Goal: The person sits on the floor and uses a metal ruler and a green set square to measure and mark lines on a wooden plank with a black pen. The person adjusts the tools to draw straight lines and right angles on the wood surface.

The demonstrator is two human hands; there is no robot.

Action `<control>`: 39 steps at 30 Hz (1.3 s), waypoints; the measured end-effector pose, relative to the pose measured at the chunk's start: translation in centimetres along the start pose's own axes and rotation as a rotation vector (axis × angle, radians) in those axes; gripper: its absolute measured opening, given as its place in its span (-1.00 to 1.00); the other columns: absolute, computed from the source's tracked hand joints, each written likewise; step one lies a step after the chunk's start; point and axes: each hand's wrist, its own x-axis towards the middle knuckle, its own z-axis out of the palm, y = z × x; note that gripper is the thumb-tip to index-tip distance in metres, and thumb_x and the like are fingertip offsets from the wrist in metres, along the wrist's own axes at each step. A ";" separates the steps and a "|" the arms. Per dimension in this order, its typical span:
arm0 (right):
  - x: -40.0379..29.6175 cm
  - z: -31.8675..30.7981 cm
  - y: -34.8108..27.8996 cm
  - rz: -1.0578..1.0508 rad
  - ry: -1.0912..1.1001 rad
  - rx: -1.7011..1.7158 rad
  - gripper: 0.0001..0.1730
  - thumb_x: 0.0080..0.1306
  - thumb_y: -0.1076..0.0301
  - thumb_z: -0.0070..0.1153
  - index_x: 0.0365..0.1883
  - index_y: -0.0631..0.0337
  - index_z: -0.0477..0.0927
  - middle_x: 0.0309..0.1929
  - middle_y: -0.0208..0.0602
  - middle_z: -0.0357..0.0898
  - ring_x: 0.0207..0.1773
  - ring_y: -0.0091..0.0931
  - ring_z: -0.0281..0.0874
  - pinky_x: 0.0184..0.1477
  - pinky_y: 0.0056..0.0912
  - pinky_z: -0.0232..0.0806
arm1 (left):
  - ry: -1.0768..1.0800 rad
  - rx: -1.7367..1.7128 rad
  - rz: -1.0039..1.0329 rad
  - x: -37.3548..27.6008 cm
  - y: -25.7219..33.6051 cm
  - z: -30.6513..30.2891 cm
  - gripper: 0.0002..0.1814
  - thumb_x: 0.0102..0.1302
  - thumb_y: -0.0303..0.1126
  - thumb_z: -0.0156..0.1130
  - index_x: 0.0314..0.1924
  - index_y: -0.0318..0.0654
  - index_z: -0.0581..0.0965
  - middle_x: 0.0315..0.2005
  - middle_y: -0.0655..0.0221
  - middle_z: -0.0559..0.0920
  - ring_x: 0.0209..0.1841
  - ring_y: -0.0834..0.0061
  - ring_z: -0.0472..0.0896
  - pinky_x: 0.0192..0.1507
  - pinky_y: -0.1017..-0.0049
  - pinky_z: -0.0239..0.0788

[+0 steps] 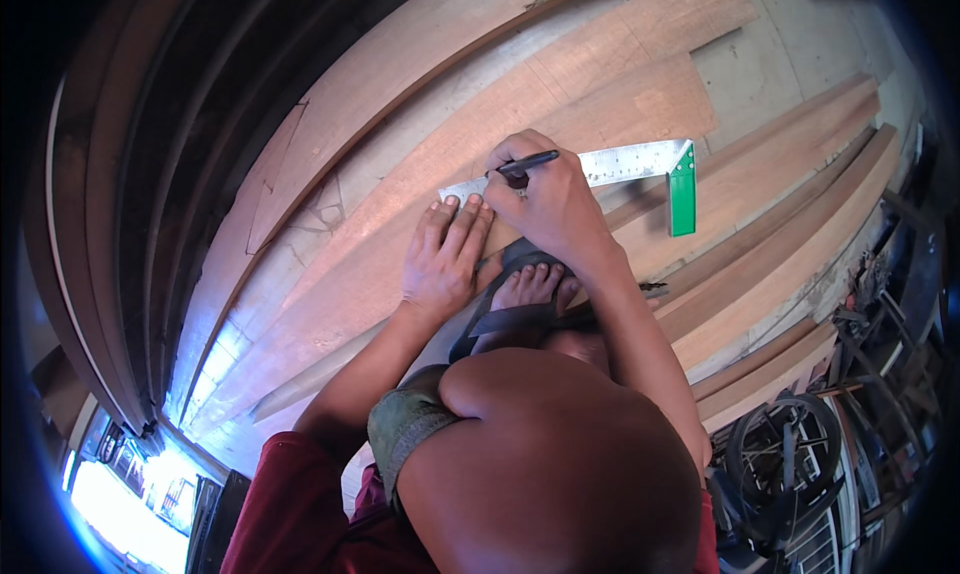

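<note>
My left hand point(442, 255) lies flat over a wooden board, its fingertips pressing on the end of a try square's steel blade. Its thumb is down by the board's near edge. The try square point(637, 163) has a ruled blade across the wood and a green handle point(682, 199) at the right. A black pen point(529, 163) is gripped in my right hand point(551, 202), which rests over the middle of the blade and hides part of it. The pen's writing tip is hidden by the fingers. Under my hands is the near plank point(375, 281), with a sandaled foot point(525, 285) close by.
Another plank point(555, 71) lies alongside, with thin lines across it. A thicker board point(322, 123) with drawn marks lies farther left. Several planks point(780, 176) lie at the right on the tiled floor point(795, 18). A wheel point(784, 439) and metal clutter stand at lower right.
</note>
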 end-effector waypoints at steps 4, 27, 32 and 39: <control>-0.5 -2.4 1.2 0.072 0.066 -0.094 -0.84 0.24 0.40 0.30 -0.26 0.28 0.65 -0.35 -0.05 0.67 -0.30 -0.20 0.72 -0.18 -0.12 0.53 | 0.004 0.006 -0.012 0.0 0.1 0.0 -0.23 0.23 -0.03 0.47 0.40 -0.22 0.57 0.37 0.18 0.56 0.38 0.07 0.48 0.51 0.04 0.29; -0.6 -0.3 -2.1 -0.085 -0.095 -0.508 -0.68 0.19 0.45 0.37 -0.12 0.34 0.60 -0.11 0.00 0.57 -0.10 -0.04 0.75 -0.03 -0.02 0.63 | 0.012 0.002 -0.005 0.1 0.1 0.0 -0.30 0.24 -0.03 0.47 0.31 -0.25 0.62 0.27 0.15 0.61 0.29 0.04 0.52 0.48 0.03 0.32; 0.2 3.5 -3.1 -0.072 -0.219 -0.332 -0.74 0.24 0.42 0.33 -0.15 0.34 0.61 -0.08 0.03 0.59 -0.05 -0.03 0.75 0.02 -0.01 0.64 | 0.018 0.062 0.016 -0.8 -0.3 0.3 -0.37 0.22 -0.02 0.49 0.19 -0.27 0.67 0.23 0.11 0.61 0.25 0.02 0.53 0.48 0.00 0.31; -0.4 -0.9 0.8 0.000 0.054 -0.139 -0.84 0.26 0.41 0.28 -0.25 0.28 0.61 -0.31 -0.05 0.63 -0.26 -0.16 0.67 -0.14 -0.11 0.54 | 0.005 -0.028 -0.008 0.2 0.2 -0.3 -0.22 0.11 -0.13 0.57 0.34 -0.27 0.60 0.30 0.08 0.60 0.35 -0.08 0.49 0.47 -0.01 0.32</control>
